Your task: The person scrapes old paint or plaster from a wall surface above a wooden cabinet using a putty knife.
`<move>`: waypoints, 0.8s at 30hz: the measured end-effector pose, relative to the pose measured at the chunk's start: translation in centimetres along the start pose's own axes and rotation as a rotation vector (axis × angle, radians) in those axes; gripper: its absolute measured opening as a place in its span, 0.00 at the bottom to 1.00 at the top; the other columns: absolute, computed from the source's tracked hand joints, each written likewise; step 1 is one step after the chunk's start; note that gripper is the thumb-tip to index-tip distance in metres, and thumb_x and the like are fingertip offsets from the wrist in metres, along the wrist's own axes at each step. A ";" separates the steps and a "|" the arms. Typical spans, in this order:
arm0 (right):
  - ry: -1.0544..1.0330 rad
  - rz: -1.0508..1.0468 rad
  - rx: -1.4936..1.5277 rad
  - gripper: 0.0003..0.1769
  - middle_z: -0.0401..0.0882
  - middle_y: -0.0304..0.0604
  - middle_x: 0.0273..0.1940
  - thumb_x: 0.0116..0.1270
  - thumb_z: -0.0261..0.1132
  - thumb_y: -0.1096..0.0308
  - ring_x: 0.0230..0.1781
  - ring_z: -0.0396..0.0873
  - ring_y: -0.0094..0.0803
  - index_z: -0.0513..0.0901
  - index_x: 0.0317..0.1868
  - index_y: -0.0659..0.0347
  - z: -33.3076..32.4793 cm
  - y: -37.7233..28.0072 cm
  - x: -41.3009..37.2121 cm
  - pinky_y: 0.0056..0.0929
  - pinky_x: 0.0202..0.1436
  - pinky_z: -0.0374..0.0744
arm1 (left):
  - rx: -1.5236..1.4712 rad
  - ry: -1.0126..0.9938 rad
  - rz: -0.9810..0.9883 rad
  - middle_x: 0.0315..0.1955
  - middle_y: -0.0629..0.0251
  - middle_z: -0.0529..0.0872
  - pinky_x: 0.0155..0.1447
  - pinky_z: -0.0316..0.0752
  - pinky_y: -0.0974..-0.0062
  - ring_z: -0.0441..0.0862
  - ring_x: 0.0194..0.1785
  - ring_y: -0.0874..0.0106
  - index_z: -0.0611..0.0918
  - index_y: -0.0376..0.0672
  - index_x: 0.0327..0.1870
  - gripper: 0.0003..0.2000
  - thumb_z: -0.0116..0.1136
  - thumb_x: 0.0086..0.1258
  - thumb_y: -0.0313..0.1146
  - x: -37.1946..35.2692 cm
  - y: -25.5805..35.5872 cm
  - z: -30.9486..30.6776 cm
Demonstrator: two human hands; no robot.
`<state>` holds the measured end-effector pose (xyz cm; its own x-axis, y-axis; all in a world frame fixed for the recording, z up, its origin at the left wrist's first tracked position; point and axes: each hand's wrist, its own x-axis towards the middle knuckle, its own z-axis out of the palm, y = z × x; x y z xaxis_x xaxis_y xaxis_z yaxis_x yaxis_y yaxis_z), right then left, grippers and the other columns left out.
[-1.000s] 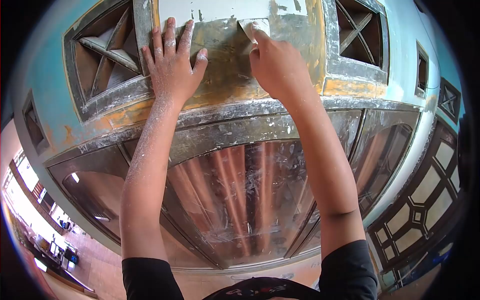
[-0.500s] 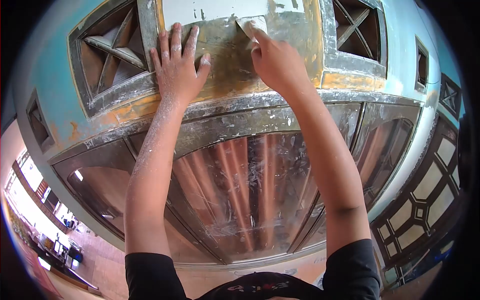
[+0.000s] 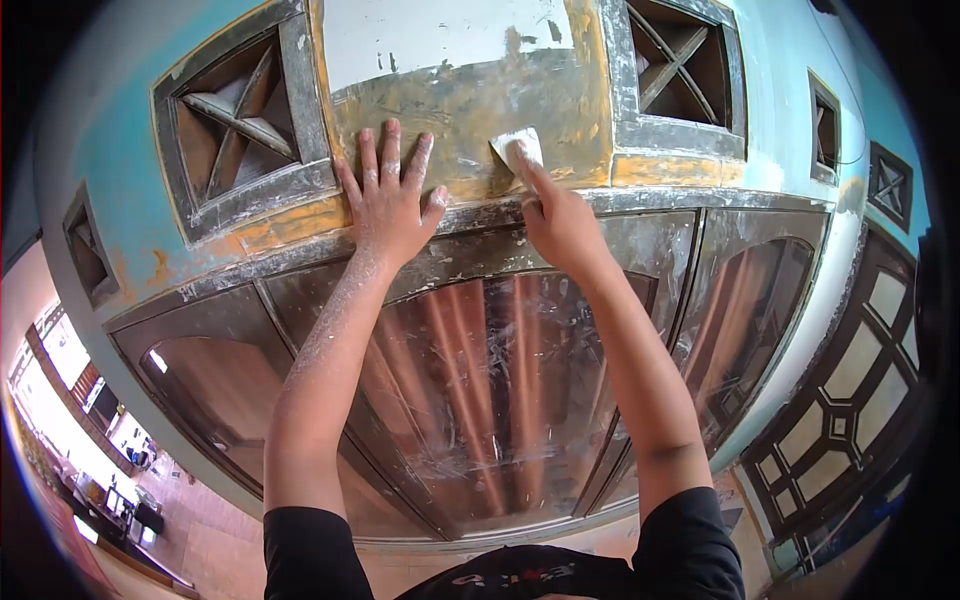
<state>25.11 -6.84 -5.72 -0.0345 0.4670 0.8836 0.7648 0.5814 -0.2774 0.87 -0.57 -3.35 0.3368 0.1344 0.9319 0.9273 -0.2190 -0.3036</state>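
My right hand (image 3: pixel 562 222) is closed on a small flat putty scraper (image 3: pixel 518 146), with the index finger stretched along its whitish blade. That blade lies against the lower part of a wall panel (image 3: pixel 450 110), which is white at the top and worn grey-brown below. To the left, my left hand (image 3: pixel 392 205) rests on the same panel with fingers spread, holding nothing. White dust coats its fingertips and the forearm. The scraper's handle, if it has one, is hidden in my palm.
Wooden vents with crossed bars (image 3: pixel 235 125) flank the panel. Under it runs a paint-flecked wooden ledge (image 3: pixel 640 200) above glazed windows (image 3: pixel 480 400) with reddish curtains behind. A dark panelled door (image 3: pixel 840 400) stands at the right, and a tiled floor (image 3: pixel 190 500) shows at lower left.
The scraper and my right hand have moved down the panel. My left hand also sits lower and still lies flat. The view has shifted slightly, showing more of the panel's top.
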 end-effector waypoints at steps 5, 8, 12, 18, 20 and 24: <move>0.003 0.072 0.001 0.31 0.85 0.64 0.38 0.72 0.58 0.70 0.42 0.82 0.66 0.70 0.75 0.49 -0.3 1.3 -2.0 0.60 0.47 0.78 | -0.041 -0.051 0.022 0.87 0.61 0.45 0.81 0.33 0.28 0.36 0.87 0.45 0.59 0.65 0.85 0.37 0.56 0.75 0.54 -0.8 2.1 0.2; 0.078 0.107 -0.015 0.27 0.85 0.65 0.41 0.73 0.59 0.70 0.44 0.82 0.67 0.74 0.72 0.52 -0.1 2.8 -3.3 0.58 0.47 0.78 | -0.061 -0.048 0.033 0.87 0.61 0.44 0.81 0.33 0.27 0.36 0.87 0.45 0.60 0.66 0.84 0.37 0.56 0.75 0.54 -1.3 3.8 0.7; 0.127 0.190 -0.008 0.29 0.86 0.60 0.41 0.73 0.59 0.70 0.43 0.83 0.63 0.73 0.74 0.45 -0.1 5.3 -5.3 0.59 0.47 0.79 | -0.080 -0.046 0.033 0.87 0.62 0.44 0.80 0.33 0.26 0.35 0.87 0.44 0.60 0.67 0.84 0.37 0.57 0.74 0.54 -1.8 5.7 1.5; 0.136 0.218 0.022 0.27 0.85 0.66 0.43 0.74 0.60 0.70 0.46 0.82 0.66 0.75 0.73 0.47 -1.5 4.3 -3.8 0.56 0.48 0.79 | -0.049 -0.068 -0.002 0.87 0.63 0.44 0.79 0.33 0.25 0.35 0.87 0.42 0.61 0.68 0.84 0.36 0.56 0.74 0.55 -0.5 7.4 1.5; 0.141 0.175 -0.003 0.29 0.85 0.63 0.41 0.73 0.60 0.70 0.43 0.83 0.65 0.73 0.74 0.46 -1.3 4.6 -3.5 0.58 0.47 0.79 | -0.027 -0.013 -0.016 0.87 0.64 0.45 0.80 0.33 0.26 0.36 0.87 0.44 0.62 0.69 0.84 0.36 0.55 0.75 0.56 -0.4 7.6 2.0; 0.095 0.181 0.017 0.31 0.85 0.63 0.42 0.72 0.59 0.71 0.43 0.83 0.65 0.72 0.75 0.45 -1.0 5.2 -5.2 0.59 0.48 0.79 | -0.017 0.044 -0.023 0.87 0.65 0.48 0.81 0.34 0.30 0.40 0.87 0.48 0.64 0.69 0.83 0.34 0.54 0.75 0.56 -0.7 7.6 2.7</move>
<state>29.89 -6.94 -11.40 0.1641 0.5002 0.8502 0.7421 0.5053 -0.4405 8.11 0.31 -6.85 0.3078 0.0972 0.9465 0.9316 -0.2330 -0.2791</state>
